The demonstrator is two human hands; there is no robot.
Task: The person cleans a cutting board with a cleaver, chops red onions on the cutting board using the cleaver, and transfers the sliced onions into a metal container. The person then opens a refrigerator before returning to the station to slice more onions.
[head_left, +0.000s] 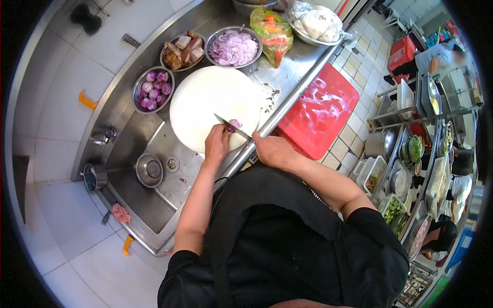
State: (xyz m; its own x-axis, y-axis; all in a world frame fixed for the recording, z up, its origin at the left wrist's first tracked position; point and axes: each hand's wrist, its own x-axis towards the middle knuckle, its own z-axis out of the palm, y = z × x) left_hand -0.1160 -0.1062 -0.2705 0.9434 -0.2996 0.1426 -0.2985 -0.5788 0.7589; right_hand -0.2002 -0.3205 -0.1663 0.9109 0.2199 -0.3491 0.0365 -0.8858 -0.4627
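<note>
My right hand (270, 150) is closed around the handle of a kitchen knife (224, 120), whose blade reaches left over a round white cutting board (205, 97). Under the blade lies a piece of peeled red onion (235, 123), with cut faces showing. Curled fingers of my left hand (217, 142) hold the onion against the board, close to the knife. A metal bowl of peeled whole red onions (153, 90) stands left of the board. Beyond the board is a bowl heaped with sliced red onion (233, 47).
A bowl of meat chunks (182, 50), a plastic bag of carrots (272, 36) and a bowl of pale poultry (316, 23) stand along the steel counter. The sink (149, 200) holds a small metal bowl (149, 170). A red lid (321, 113) lies right; a person (434, 59) stands beyond.
</note>
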